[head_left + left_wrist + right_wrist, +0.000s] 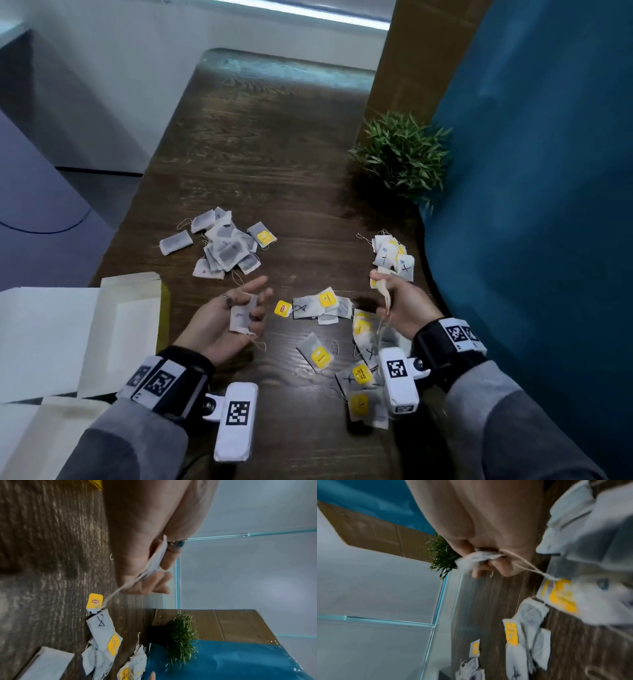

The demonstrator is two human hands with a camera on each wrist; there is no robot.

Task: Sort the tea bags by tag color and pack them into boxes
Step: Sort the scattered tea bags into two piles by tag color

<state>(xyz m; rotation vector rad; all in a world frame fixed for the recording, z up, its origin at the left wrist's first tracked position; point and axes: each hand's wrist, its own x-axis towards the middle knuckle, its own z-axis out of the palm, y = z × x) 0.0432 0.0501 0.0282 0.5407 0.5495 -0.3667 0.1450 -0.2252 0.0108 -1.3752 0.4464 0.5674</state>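
Note:
Tea bags lie in groups on the dark wooden table (274,154). A far-left pile (222,246) shows mostly white bags and one yellow tag. Another pile (394,255) sits far right, and yellow-tagged bags (318,306) are scattered in the middle and near right (359,373). My left hand (253,301) is palm up and holds a white tea bag (243,313), seen pinched between its fingers (158,557) in the left wrist view. My right hand (383,287) grips a crumpled tea bag (474,559) with strings and a yellow tag (559,595) hanging below.
Open white boxes (85,325) stand at the table's near-left edge. A small green plant (400,154) sits at the right edge beside a blue panel (531,205) and brown cardboard (394,68). Bare table stretches beyond the piles.

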